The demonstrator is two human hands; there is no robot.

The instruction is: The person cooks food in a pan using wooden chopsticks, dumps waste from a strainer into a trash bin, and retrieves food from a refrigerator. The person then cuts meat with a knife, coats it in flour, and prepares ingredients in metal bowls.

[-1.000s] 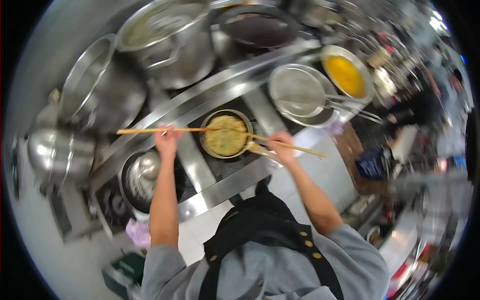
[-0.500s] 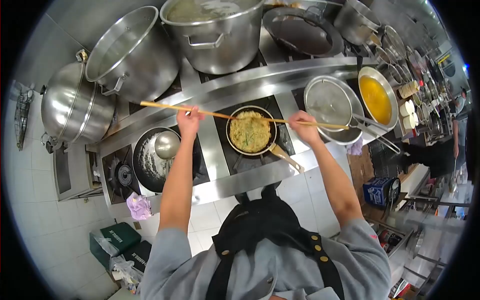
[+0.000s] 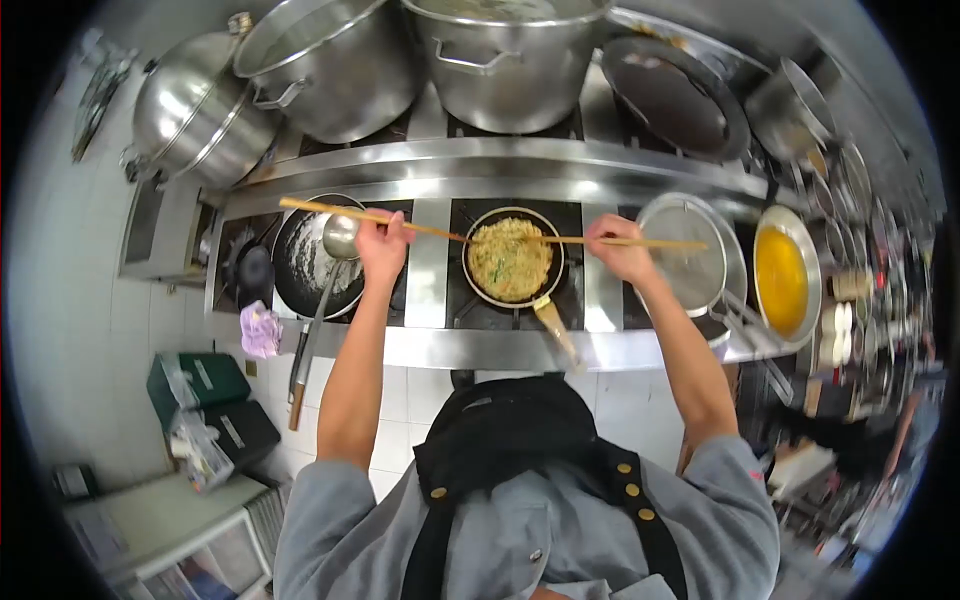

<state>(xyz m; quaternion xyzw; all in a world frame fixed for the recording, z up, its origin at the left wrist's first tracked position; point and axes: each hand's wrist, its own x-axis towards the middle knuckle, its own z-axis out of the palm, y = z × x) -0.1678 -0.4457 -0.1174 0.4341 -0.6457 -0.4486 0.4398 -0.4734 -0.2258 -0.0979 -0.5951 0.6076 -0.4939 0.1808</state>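
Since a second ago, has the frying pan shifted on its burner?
Cannot tell. The frying pan sits centred on the same burner, between the left hand and right hand; its drift in the picture matches the camera's swing.

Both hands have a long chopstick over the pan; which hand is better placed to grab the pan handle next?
Probably the right hand: the pan handle sticks out toward the person just below it. The left hand is farther off, by the wok.
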